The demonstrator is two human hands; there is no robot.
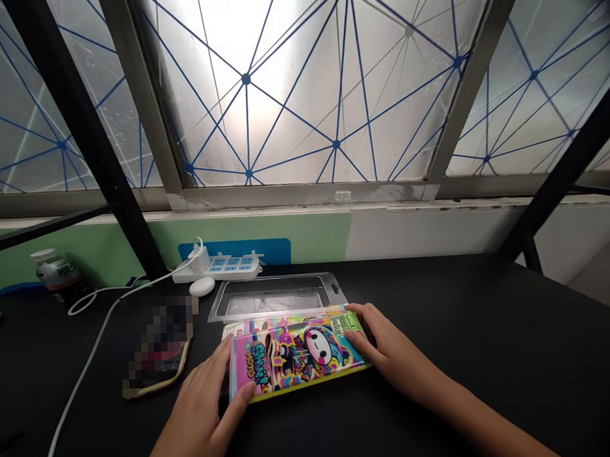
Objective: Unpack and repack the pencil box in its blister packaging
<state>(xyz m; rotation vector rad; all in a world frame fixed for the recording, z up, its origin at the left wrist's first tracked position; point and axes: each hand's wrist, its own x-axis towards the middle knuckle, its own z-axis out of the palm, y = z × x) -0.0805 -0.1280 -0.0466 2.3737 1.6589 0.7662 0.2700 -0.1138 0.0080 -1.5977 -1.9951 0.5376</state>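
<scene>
A colourful cartoon-printed pencil case [299, 355] lies on the black table in front of me, slightly angled. My left hand [211, 398] grips its left end, with the thumb on the near corner and the fingers along the side. At the other end my right hand [382, 342] holds the right edge, its thumb over the green part of the lid and its fingers at the far corner. Just behind the case, a clear plastic packaging tray [277, 279] rests on the table, and what seems to be a printed card [232, 330] shows at the case's far left corner.
Left of the case lies a phone [184, 366], its screen blurred out. A white power strip [231, 266] with a plugged-in charger stands by the wall, a small white oval object [201, 287] before it. A white cable [96, 349] crosses the left side, near a bottle [61, 277].
</scene>
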